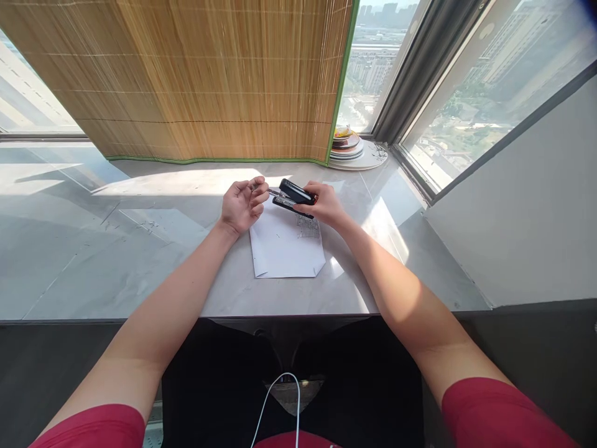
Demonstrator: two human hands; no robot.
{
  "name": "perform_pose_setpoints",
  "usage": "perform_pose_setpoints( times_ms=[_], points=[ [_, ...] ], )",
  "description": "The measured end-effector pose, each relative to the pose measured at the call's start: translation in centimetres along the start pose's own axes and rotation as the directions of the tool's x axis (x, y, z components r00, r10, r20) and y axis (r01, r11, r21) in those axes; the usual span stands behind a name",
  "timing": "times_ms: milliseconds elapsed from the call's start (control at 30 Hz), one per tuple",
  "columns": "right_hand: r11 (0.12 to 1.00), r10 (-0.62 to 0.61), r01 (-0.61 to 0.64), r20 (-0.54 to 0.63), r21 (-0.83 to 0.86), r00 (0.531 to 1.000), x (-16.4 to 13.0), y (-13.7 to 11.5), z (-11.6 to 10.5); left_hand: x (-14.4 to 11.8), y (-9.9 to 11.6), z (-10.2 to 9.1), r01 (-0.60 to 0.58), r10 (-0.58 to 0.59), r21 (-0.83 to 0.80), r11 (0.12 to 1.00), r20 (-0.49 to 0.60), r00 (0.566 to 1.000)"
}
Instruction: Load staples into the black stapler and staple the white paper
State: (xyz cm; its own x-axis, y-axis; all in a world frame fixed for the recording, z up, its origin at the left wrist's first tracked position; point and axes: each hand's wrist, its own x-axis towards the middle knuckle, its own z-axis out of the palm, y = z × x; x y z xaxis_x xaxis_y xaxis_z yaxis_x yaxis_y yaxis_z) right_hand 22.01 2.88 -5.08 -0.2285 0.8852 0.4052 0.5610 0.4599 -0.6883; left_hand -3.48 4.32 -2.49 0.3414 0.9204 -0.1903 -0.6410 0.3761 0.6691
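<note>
Holding the open stapler [297, 191] over the paper [285, 252] in my right hand [325, 203], I curl my left hand [242, 205] near its front; I can't tell if that one pinches anything. If my right hand slips, the stapler could snap down and nip my left.

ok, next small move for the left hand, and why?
I'd probably bring the left hand in to the nearest end of the black stapler, the right hand holding it steady: its top is raised off its base, the left fingers are close, and what look like staples lie on the white paper.
</note>
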Motion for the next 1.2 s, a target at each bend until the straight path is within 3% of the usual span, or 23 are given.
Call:
perform_pose_setpoints(
  times_ms=[233,433,633,867,1033,1200],
  points=[
    [0.997,-0.055,0.062,0.127,-0.053,0.990,-0.2,-0.1,0.7,-0.9,-0.5,0.3,-0.002,0.003,0.054,0.999,-0.017,1.000],
    [0.938,-0.340,0.335,-0.038,-0.091,0.940,-0.3,-1.9,0.3,-0.9,-1.4,0.2,0.053,-0.066,0.192,0.980,0.065,0.996],
    [0.876,-0.470,0.464,-0.014,-0.133,0.883,-0.4,-2.3,1.0,-0.7,-1.7,-0.3,0.064,-0.077,0.214,0.975,0.050,0.996],
    [0.864,-0.486,0.474,-0.038,-0.167,0.873,-0.2,-2.3,2.0,-0.5,-2.0,-0.6,-0.028,-0.071,0.419,0.908,0.221,0.973],
    [0.858,-0.490,0.476,-0.028,-0.191,0.871,-0.3,-2.6,2.2,-0.7,-2.1,-0.2,-0.018,-0.065,0.414,0.910,0.187,0.980],
    [0.853,-0.502,0.486,-0.039,-0.192,0.864,-0.5,-3.2,2.2,-0.8,-2.2,0.4,-0.072,-0.042,0.448,0.891,0.240,0.970]
  ],
)
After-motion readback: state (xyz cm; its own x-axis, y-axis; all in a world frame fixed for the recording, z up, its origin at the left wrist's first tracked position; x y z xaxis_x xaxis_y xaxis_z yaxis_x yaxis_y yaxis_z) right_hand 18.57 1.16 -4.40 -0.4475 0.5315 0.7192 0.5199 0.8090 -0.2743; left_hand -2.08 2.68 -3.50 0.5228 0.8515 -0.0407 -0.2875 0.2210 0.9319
